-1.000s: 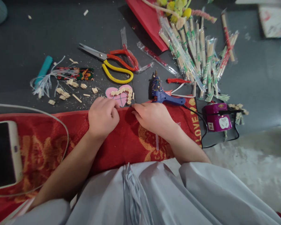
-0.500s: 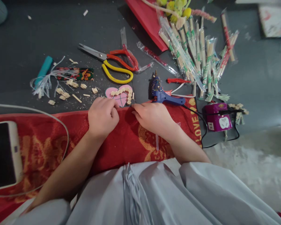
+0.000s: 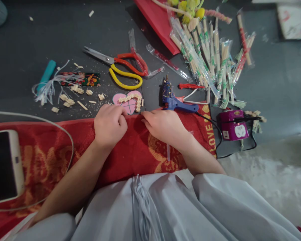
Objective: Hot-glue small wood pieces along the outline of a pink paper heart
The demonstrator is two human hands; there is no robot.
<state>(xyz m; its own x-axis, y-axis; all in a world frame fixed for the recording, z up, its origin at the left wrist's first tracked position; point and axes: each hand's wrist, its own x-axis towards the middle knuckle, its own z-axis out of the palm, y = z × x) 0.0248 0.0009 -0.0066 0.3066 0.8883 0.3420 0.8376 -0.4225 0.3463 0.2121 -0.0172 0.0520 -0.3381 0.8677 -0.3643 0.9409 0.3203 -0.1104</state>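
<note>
A pink heart-shaped piece (image 3: 130, 107) lies at the near edge of the dark table. A line of small pale beadlike bits (image 3: 138, 100) follows part of its top and right side, and dark lines cross its face. My left hand (image 3: 110, 122) rests at its lower left, fingers curled into a loose fist, with nothing showing in them. To the lower right, my right hand (image 3: 164, 125) lies palm down, its index finger stretched toward the heart and the thumb slightly apart. A blue glue gun (image 3: 174, 103) lies just beyond my right hand.
Scissors (image 3: 112, 62) with red and yellow handles lie beyond the heart. Wood scraps (image 3: 67, 100) scatter leftward. Wrapped chopsticks (image 3: 205, 53) pile at upper right. A purple power socket (image 3: 233, 125) with cords stands right. A phone (image 3: 5, 167) sits on the red towel (image 3: 82, 134).
</note>
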